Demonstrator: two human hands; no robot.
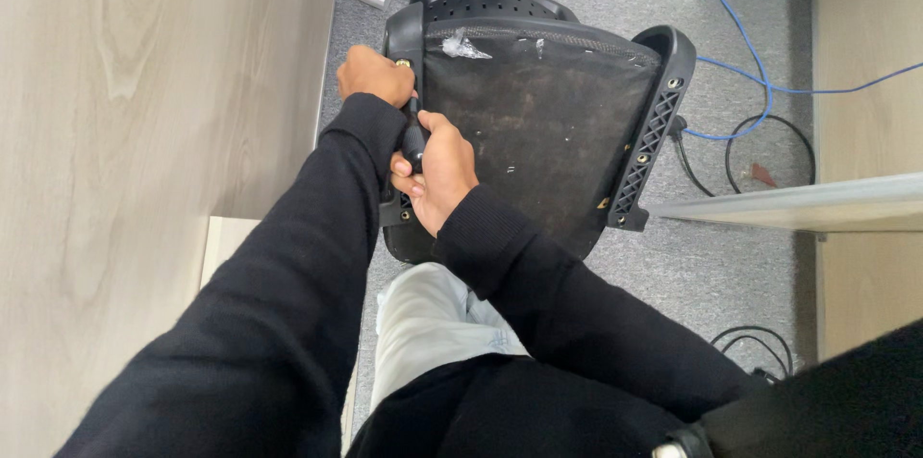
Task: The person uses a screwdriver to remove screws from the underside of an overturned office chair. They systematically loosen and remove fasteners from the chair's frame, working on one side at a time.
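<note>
Here the overturned chair seat [538, 122] lies on the grey floor [711, 275]. At its left frame, the right hand [437, 174] has fingers wrapped around a black-handled tool [414, 141]; just above, the left hand [375, 75] grips the frame with curled fingers.

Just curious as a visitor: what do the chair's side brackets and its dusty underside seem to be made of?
Brackets: apparently moulded black plastic, matte, given the ribbed lattice and screw holes. Underside: looks like black fabric, dull and dust-stained, torn near one corner, stapled along the edge. Neither is certain from looks alone.
</note>
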